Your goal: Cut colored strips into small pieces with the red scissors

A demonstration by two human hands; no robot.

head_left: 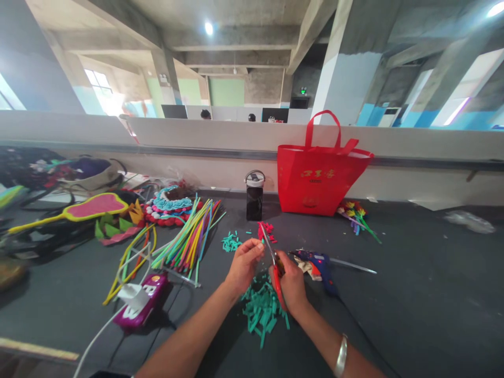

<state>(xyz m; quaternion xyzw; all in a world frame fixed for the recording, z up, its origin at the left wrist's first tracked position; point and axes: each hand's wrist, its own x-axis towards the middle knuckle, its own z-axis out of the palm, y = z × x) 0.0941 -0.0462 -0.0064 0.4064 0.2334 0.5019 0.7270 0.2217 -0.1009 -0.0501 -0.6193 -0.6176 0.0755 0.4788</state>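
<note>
My right hand (pixel 290 281) grips a pair of scissors with red handles (pixel 279 289), the blades pointing up and away from me. Pinched in the fingertips of my left hand (pixel 244 262) is a small green piece (pixel 262 241), right beside the blades. Below both hands lies a loose heap of green strips (pixel 263 310). A smaller pile of green bits (pixel 231 242) sits left of my left hand. Red bits (pixel 268 229) lie just beyond the scissor tips.
A blue glue gun (pixel 321 262) with its cord lies to the right. Coloured sticks (pixel 192 236) and a purple power strip (pixel 144 302) are at the left. A black bottle (pixel 254 202) and a red bag (pixel 315 184) stand at the back, before a low partition (pixel 212 134).
</note>
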